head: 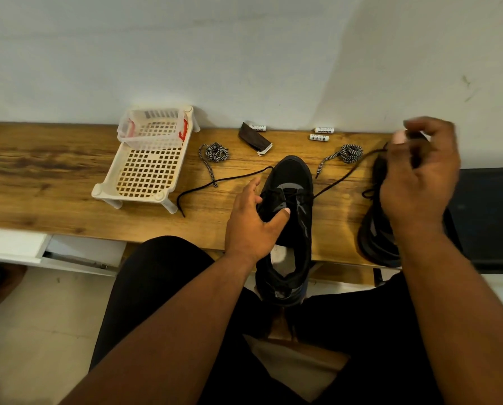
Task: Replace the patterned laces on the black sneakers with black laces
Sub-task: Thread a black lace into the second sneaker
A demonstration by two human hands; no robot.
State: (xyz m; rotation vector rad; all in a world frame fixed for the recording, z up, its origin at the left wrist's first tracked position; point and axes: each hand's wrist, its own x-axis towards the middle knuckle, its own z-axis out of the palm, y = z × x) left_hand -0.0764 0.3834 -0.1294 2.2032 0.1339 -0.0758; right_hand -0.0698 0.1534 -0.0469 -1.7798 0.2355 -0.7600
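Left hand [251, 226] grips sneaker [291, 206] at tongue, fingers curled. Right hand [419, 176] fingers pinch black lace [344, 178] right of sneaker. Lace soft, limp; hold near tip.

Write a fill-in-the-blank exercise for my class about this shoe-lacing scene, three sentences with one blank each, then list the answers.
1. The left hand holds the black sneaker steady, while the right hand pulls a ____ lace taut.
2. The number of coiled patterned laces lying on the wooden table is ____.
3. The white plastic basket stands to the ____ of the held sneaker.

Answers: black; two; left
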